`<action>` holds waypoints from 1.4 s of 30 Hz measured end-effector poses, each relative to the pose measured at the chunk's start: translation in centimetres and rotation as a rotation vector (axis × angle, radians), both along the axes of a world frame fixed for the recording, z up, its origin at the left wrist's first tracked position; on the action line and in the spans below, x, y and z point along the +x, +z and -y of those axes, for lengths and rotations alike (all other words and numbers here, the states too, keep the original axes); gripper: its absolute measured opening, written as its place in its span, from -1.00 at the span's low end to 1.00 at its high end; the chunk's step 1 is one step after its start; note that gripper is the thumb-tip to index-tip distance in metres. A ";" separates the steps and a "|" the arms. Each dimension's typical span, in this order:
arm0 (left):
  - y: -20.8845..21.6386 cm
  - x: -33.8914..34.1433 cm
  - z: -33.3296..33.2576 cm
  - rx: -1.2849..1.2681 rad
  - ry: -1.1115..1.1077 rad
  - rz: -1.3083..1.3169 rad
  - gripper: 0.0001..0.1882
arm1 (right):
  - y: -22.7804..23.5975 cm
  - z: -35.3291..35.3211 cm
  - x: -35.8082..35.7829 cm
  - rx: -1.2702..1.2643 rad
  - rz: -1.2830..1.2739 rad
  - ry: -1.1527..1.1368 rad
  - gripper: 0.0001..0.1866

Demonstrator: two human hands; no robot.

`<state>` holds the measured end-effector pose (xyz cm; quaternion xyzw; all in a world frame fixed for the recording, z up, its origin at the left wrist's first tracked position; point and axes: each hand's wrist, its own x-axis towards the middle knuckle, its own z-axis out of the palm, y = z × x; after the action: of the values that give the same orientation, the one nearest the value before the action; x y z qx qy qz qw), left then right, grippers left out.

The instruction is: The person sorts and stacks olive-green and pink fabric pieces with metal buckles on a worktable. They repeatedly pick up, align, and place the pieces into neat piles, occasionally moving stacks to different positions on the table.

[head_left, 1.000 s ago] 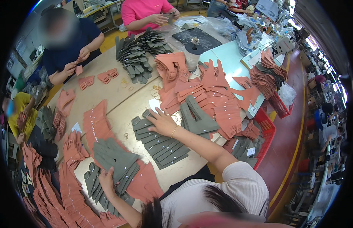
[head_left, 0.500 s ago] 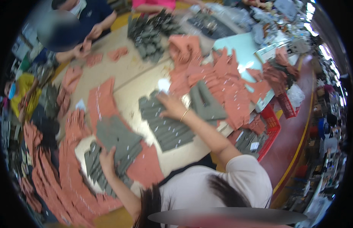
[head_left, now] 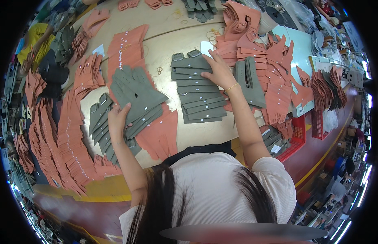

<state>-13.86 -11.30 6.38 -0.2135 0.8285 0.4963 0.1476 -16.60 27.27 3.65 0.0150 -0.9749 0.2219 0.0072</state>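
My left hand (head_left: pixel 119 118) is closed at the left edge of a dark green glove (head_left: pixel 137 90), its thumb on top. This glove lies with its fingers pointing away, over a fanned pile of green gloves (head_left: pixel 100 118) and some salmon ones. My right hand (head_left: pixel 218 72) rests with fingers spread on the upper right part of a second overlapping stack of green gloves (head_left: pixel 199 95), marked with small white tags. Just right of my right wrist lies another green glove pile (head_left: pixel 250 83).
Salmon gloves (head_left: pixel 274 93) are heaped at the right, and long overlapping rows (head_left: pixel 71 142) lie at the left. Red baskets (head_left: pixel 296 138) stand off the table's right edge. A spool (head_left: pixel 272 18) stands at the back right. A person in yellow (head_left: pixel 34 40) is at the far left.
The view has shifted, and the people at the far side have left it. The green glove by my left hand now shows its fingers pointing away. My right hand remains on its stack.
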 end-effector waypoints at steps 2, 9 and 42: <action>0.0 0.1 -0.1 0.013 0.006 -0.005 -0.68 | 0.0 0.5 -0.2 -0.016 0.004 0.005 -0.24; -0.2 0.1 0.0 0.038 0.016 -0.007 -0.65 | 0.3 0.9 -0.2 0.041 -0.096 0.080 -0.45; -0.5 0.0 0.5 0.082 -0.007 0.000 -0.72 | -1.3 3.0 -1.4 0.518 -0.538 0.503 -0.80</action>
<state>-13.85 -11.79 5.85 -0.2041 0.8082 0.5294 0.1579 -18.02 24.26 2.30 0.3102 -0.9277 -0.0463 0.2024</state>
